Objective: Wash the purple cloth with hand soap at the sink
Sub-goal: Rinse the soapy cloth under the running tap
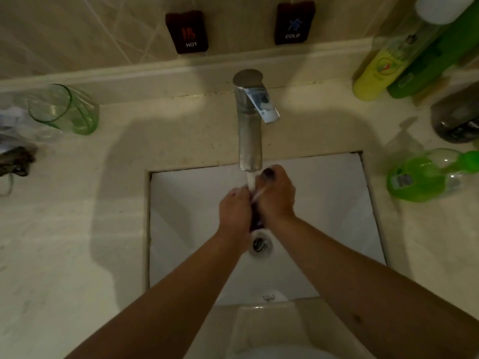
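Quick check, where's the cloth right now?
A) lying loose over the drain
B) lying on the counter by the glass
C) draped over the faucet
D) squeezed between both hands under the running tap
D: the cloth shows only as a dark strip pressed between the left hand and right hand, with water falling from the faucet onto them.

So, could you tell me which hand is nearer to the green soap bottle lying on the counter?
Right. The right hand is under the tap over the sink, on the side toward the soap bottle; the left hand is pressed against it on the far side, farther away.
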